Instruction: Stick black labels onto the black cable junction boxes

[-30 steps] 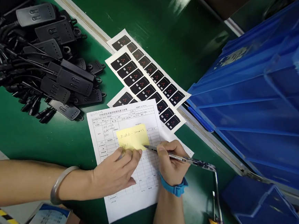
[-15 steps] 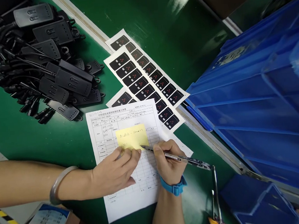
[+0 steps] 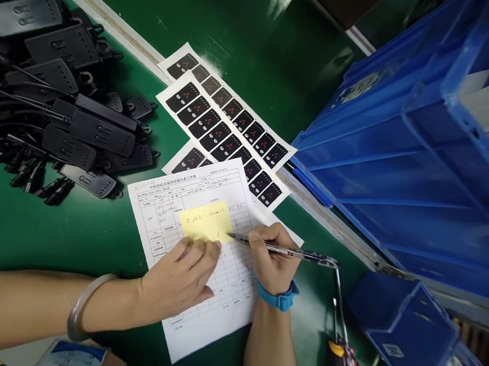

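Observation:
My right hand [image 3: 272, 260], with a blue band at the wrist, grips a pen [image 3: 301, 253] whose tip touches the lower right corner of a yellow sticky note [image 3: 205, 221]. The note lies on a white printed form [image 3: 199, 254] on the green table. My left hand [image 3: 180, 278], a grey bangle on its wrist, rests on the form with its fingers curled, fingertips pressing the note's lower edge.
Sheets of black stickers [image 3: 223, 131] lie behind the form. A heap of black plastic units with cables [image 3: 52, 102] fills the far left. Blue crates [image 3: 411, 153] stand at the right, a smaller one [image 3: 403, 323] below. A tool with a yellow handle [image 3: 340, 350] lies near my right forearm.
The pen tip has shifted slightly along the note's lower edge. The view has drifted, so everything sits a little further left and lower. My left hand stays on the paper.

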`<state>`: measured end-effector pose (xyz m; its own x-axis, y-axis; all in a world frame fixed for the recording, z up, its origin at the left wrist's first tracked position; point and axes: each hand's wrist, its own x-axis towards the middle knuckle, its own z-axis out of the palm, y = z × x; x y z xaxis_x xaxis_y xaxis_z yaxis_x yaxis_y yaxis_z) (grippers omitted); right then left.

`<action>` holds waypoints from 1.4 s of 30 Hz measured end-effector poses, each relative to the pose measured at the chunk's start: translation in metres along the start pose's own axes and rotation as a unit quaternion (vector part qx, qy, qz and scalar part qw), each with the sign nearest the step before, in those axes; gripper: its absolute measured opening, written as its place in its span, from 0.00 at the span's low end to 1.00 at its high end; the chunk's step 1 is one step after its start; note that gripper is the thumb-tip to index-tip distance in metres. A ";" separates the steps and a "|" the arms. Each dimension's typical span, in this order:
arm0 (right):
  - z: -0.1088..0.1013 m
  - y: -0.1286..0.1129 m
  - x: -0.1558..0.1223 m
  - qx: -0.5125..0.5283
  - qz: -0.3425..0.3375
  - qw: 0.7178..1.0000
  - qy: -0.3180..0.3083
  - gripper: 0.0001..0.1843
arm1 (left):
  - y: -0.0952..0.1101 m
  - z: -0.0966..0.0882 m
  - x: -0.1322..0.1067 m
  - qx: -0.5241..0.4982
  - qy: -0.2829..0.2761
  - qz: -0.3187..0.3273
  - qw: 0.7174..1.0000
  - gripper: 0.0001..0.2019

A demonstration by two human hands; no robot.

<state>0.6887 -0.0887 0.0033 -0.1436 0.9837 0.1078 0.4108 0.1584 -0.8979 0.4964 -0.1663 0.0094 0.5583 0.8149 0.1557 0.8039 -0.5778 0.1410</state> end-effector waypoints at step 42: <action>0.004 0.006 0.004 0.080 0.002 0.995 0.057 0.12 | -0.015 0.009 0.011 -0.079 0.035 -0.035 0.996 0.19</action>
<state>0.6866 -0.0840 -0.0031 -0.0360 0.9890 0.1437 0.2616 0.1481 -0.9537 0.4921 -0.1487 0.0006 0.4825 0.8509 0.2078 0.7946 -0.5250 0.3050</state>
